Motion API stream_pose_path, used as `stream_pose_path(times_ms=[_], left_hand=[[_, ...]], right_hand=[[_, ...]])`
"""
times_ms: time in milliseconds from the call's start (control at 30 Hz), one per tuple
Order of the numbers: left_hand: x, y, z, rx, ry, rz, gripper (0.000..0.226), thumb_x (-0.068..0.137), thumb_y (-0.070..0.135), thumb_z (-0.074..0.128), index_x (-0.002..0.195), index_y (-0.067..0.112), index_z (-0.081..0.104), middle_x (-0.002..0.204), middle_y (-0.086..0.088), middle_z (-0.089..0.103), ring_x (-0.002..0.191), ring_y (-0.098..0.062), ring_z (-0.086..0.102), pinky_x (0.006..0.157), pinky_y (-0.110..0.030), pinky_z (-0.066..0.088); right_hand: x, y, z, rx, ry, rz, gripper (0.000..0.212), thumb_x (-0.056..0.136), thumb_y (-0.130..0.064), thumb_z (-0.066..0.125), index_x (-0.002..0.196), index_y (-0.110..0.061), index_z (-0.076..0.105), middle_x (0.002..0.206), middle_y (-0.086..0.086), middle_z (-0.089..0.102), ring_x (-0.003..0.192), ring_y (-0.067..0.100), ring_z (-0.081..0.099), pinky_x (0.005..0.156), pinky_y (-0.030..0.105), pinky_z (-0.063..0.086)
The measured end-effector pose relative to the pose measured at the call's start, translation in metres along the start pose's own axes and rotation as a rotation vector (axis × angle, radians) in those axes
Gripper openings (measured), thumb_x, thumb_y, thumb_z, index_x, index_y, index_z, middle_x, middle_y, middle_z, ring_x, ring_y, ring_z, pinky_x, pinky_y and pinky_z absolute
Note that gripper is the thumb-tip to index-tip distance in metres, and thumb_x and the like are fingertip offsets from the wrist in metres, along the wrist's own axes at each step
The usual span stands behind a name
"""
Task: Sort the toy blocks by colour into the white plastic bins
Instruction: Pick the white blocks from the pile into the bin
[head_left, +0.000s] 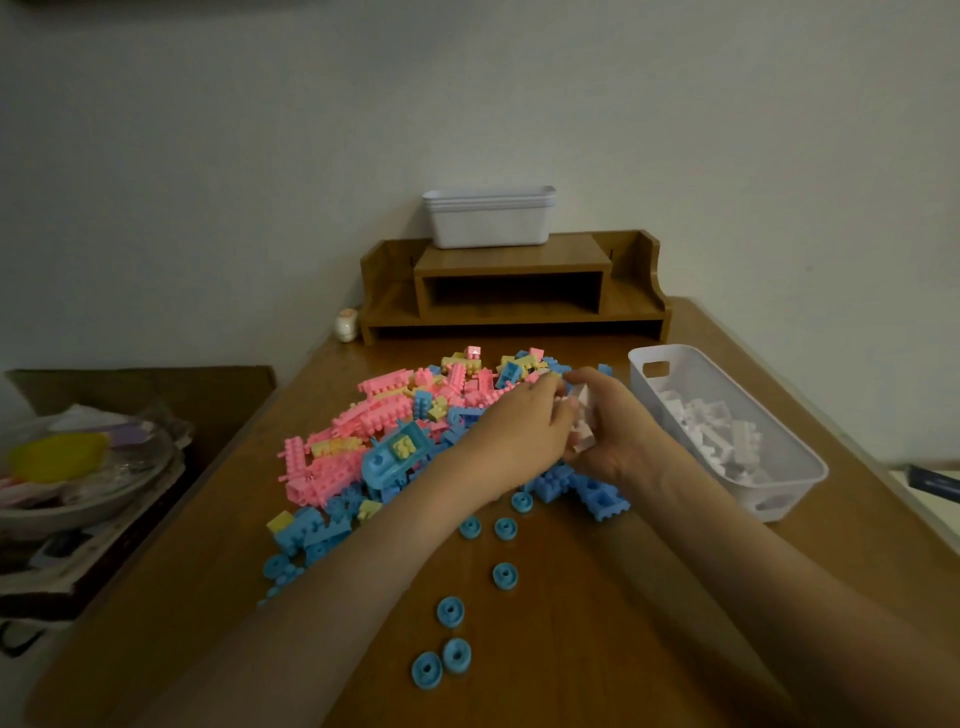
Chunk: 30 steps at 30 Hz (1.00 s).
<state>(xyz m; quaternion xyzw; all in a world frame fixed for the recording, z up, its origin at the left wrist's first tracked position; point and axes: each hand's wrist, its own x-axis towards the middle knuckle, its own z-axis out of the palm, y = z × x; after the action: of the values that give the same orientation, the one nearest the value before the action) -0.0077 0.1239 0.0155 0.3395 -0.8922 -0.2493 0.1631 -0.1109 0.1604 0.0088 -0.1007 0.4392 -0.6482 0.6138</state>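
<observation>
Wooden table (571, 649) carries a job that looks only partly done. The mixed pile (374, 415) of pink, blue and yellow blocks lies under and to the left of the left hand (519, 421), not yet sorted. Just to the right of the right hand (618, 426) stands the one white bin (779, 501) in use, and it holds only sorted white blocks (711, 431). Beyond both hands, a stack of spare bins (491, 223) sits on a wooden shelf (511, 291); whether anything is inside them cannot be seen. The two hands meet over the pile's right edge, the right cupped and the left with bent fingers, together holding a few white pieces (582, 415) between them, probably the last of that colour. Nearer than the hands, loose blue wheels (505, 576) lie scattered on the wood.
</observation>
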Motion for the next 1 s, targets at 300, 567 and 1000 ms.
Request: stream_pose_path(times_ms=[300,567,1000], left_hand=[[0.005,0.009,0.007,0.113,-0.046,0.044,0.039,0.1,0.031,0.039,0.135,0.014,0.039,0.122,-0.006,0.053,0.094,-0.019,0.058,0.079,-0.04,0.052],[0.009,-0.001,0.011,0.242,-0.044,0.066,0.035,0.102,0.019,0.03,0.131,0.009,0.047,0.13,-0.007,0.048,0.111,-0.022,0.051,0.094,-0.038,0.045],[-0.028,-0.059,-0.033,0.698,-0.002,-0.207,0.066,0.096,0.045,0.043,0.15,0.024,0.01,0.158,-0.005,0.003,0.145,-0.029,-0.002,0.112,-0.059,-0.004]], right_hand=[[0.003,-0.035,-0.024,-0.768,0.387,-0.476,0.03,0.089,-0.036,0.056,0.108,-0.012,0.054,0.097,0.014,0.062,0.072,0.024,0.06,0.054,0.032,0.05],[0.006,-0.068,-0.081,-1.537,0.755,-0.757,0.03,0.093,-0.034,0.048,0.107,-0.008,0.053,0.098,0.011,0.061,0.083,0.024,0.057,0.069,0.036,0.049],[0.018,-0.042,-0.059,-2.131,0.625,-0.349,0.045,0.098,-0.029,0.036,0.142,-0.021,0.028,0.143,0.015,0.037,0.13,0.041,0.033,0.103,0.056,0.027]])
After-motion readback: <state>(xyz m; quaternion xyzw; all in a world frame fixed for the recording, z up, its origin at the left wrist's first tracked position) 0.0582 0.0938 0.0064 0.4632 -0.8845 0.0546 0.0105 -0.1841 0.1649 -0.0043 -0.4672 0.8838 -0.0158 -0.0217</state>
